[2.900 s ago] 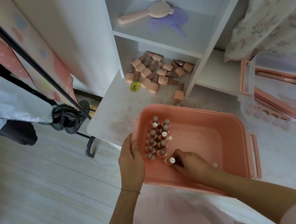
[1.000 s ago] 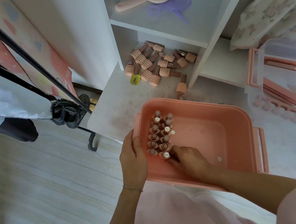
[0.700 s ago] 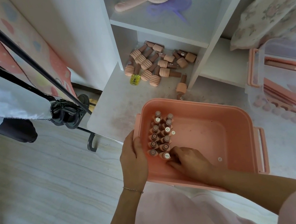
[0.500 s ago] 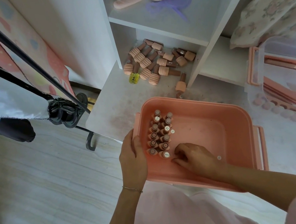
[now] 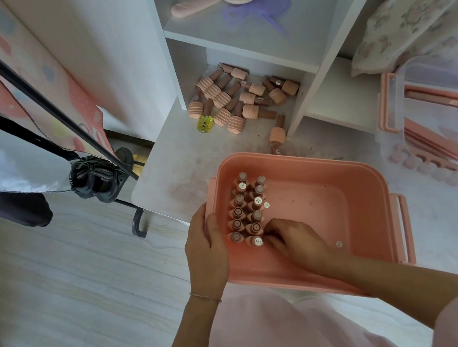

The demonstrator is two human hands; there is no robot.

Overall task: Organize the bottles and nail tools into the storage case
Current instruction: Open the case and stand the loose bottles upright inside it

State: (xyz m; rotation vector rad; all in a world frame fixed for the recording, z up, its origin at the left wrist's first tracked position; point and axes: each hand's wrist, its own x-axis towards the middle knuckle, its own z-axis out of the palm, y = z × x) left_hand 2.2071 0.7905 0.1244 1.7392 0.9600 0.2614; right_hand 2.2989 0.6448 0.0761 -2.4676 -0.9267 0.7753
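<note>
— What do we have nearest us?
— Our left hand grips the pink storage case by its left rim, fingers wrapped over. Our right hand lies inside, fingers curled against the upright bottles; whether it holds one, we cannot tell.
— And farther off?
— Loose bottles lie heaped on the low shelf.

One head-worn wide-angle camera looks steeply down and forward from above the person's lap. The pink storage case sits close, at centre; the white shelf unit lies beyond at the top edge, the wooden floor at left.
</note>
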